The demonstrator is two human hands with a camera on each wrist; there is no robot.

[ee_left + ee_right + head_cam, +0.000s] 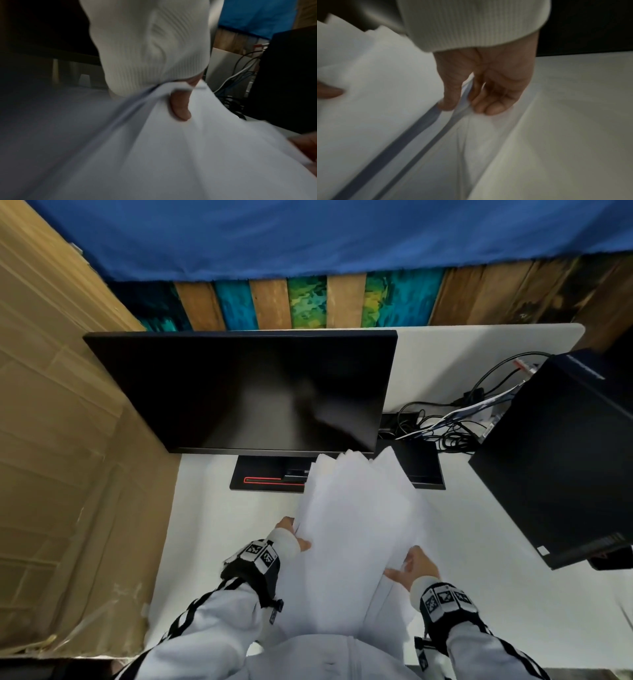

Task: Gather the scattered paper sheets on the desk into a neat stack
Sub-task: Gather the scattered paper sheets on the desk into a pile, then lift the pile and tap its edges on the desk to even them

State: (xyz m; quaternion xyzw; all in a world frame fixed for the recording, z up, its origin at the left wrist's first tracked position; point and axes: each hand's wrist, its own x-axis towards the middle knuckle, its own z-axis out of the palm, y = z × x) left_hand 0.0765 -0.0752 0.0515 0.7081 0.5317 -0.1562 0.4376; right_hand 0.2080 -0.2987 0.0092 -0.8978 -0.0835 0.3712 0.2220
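Right wrist view shows my right hand [488,83] pinching the right edge of the paper sheets [373,83]: thumb [452,94] on top, curled fingers [489,106] underneath, the sheet edges squeezed between them. From the left wrist view, my left hand [181,104] is mostly hidden under the sleeve cuff [149,47]; one digit presses down on the top sheet at the left edge, and I judge the others are beneath the bundle, though I cannot see them.

Outward from the grip, the head view shows the sheets [356,529] held as one loose bundle between both hands, lifted off the white desk [212,525] and tilted away from me. Their far corners fan out unevenly, reaching toward the monitor stand [270,477] below the dark monitor [246,392]. To the right sit a tangle of cables [442,426] and a black computer tower [561,453]. A cardboard panel [61,457] stands along the left.

So the gathering looks done; the squaring does not. The risks, as I judge them: both pinches sit on the near half, so the far ends hang unsupported and inner sheets could slide out if I loosen a grip to tap the edges. Tapping down while this splayed could crumple protruding corners. Swinging the bundle far or right could snag the stand or cables.
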